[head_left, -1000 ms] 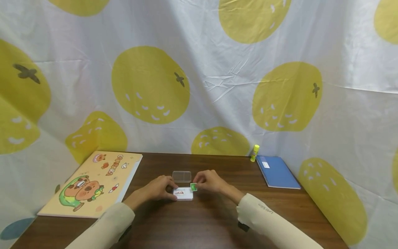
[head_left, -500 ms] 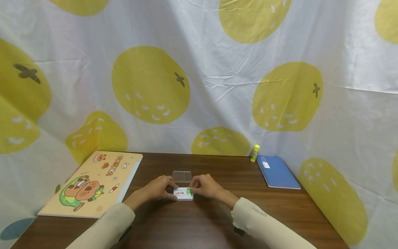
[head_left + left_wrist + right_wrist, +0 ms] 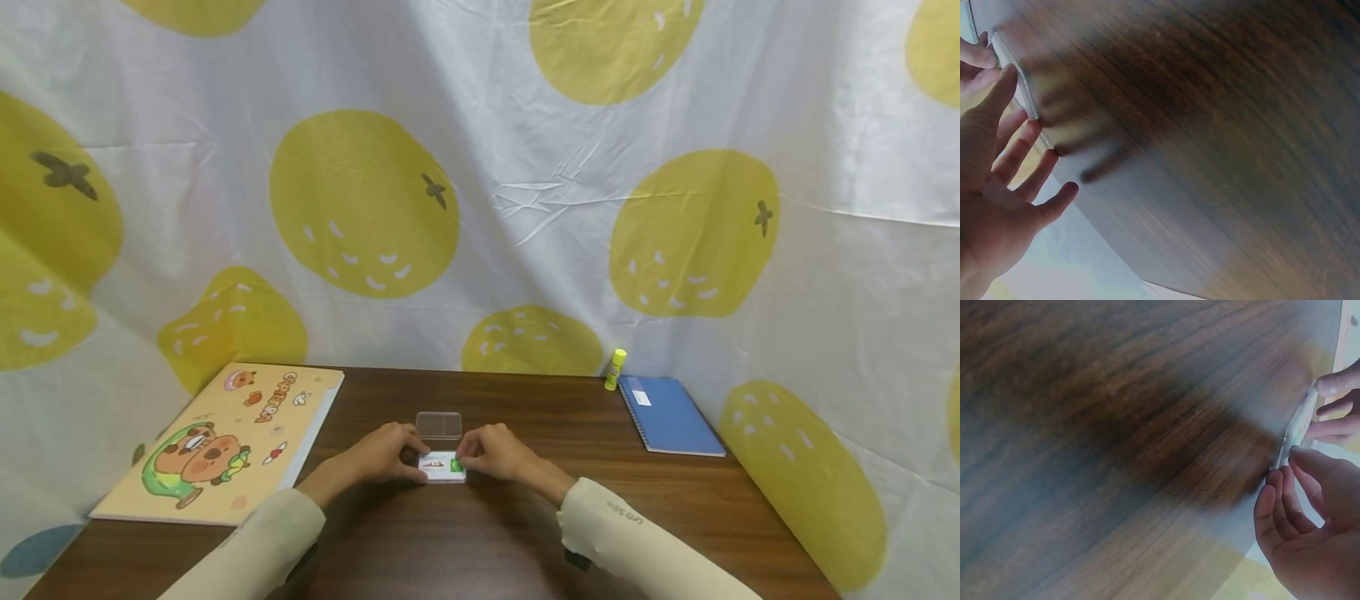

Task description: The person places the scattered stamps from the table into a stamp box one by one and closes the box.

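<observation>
A small flat white box [image 3: 441, 477] with a red picture on its top lies mid-table. My left hand [image 3: 386, 454] grips its left end, with the thumb at the near edge and a finger at the far edge. A little green square [image 3: 455, 466] lies on the right part of the box top. My right hand [image 3: 495, 452] holds the square by its right side, partly covering it. In the right wrist view, the right thumb [image 3: 1313, 459] is on top of the box's end and the curled fingers are beside it. Just behind the box lies a clear plastic lid [image 3: 438, 426].
On the left of the brown table [image 3: 450, 550] lies a large capybara folder [image 3: 247, 417]. At the back right are a blue spiral notebook [image 3: 675, 415] and an upright yellow glue stick [image 3: 615, 369]. A fruit-print curtain [image 3: 525, 275] hangs behind.
My right hand has moved left with the green square, from beyond the box's right corner onto the right part of its top. The left hand and the box have stayed put.
</observation>
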{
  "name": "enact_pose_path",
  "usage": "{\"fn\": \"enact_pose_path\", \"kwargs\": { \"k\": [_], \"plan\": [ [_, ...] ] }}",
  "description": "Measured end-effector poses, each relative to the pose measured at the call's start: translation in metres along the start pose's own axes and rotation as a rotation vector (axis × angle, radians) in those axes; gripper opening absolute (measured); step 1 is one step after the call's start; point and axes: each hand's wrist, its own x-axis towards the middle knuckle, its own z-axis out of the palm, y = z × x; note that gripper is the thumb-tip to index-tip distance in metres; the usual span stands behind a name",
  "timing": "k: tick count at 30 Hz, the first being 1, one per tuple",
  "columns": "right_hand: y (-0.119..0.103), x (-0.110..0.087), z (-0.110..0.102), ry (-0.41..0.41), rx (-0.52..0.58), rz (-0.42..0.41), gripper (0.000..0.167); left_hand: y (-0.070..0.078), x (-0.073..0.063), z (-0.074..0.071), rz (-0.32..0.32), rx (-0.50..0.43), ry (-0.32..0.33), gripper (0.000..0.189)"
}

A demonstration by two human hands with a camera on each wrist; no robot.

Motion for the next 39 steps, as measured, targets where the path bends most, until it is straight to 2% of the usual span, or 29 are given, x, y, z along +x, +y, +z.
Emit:
{"fn": "enact_pose_path", "kwargs": {
  "k": [13, 20, 28, 34, 39],
  "plan": [
    [0.002, -0.002, -0.002, 0.003, 0.013, -0.021, 0.005, -0.004, 0.000, 0.003, -0.010, 0.000, -0.004, 0.042],
    [0.003, -0.001, -0.007, 0.034, 0.041, -0.019, 0.007, -0.004, 0.000, 0.003, -0.003, 0.010, 0.004, 0.041],
    [0.008, 0.000, -0.014, 0.077, 0.042, -0.023, 0.012, -0.006, -0.001, -0.005, -0.050, -0.042, 0.012, 0.039],
    [0.014, 0.003, -0.018, 0.091, 0.038, 0.022, 0.025, -0.016, 0.004, -0.014, -0.113, -0.020, 0.062, 0.039],
    [0.019, 0.009, -0.018, 0.090, 0.019, 0.038, 0.036, -0.027, 0.013, -0.014, -0.153, -0.009, 0.071, 0.040]
  ]
}}
